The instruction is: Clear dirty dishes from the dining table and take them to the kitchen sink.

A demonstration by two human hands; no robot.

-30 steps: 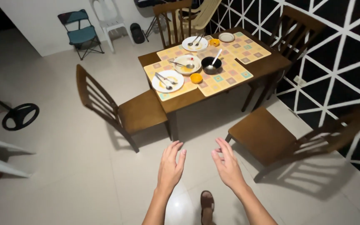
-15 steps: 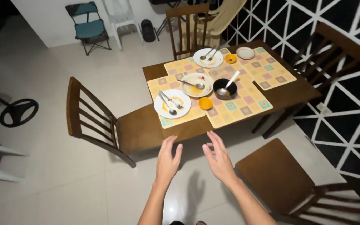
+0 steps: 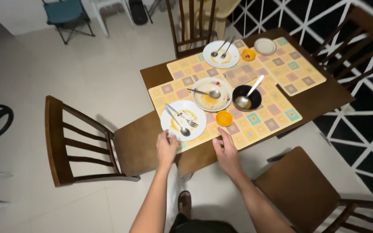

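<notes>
I have closed on the table (image 3: 320, 97): my left hand (image 3: 166, 149), open, now touches the white plate (image 3: 183, 120) at its seven o'clock; my right hand (image 3: 227, 152), spread empty, rests on the placemat (image 3: 260, 125).

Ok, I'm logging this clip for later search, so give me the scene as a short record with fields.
setting: wooden dining table with checked placemats, wooden chairs around it
left hand: open, at the rim of the near white plate
right hand: open, flat on the placemat edge
on near plate: spoon and fork
nearby: small orange bowl, black bowl with spoon, two more used plates
</notes>
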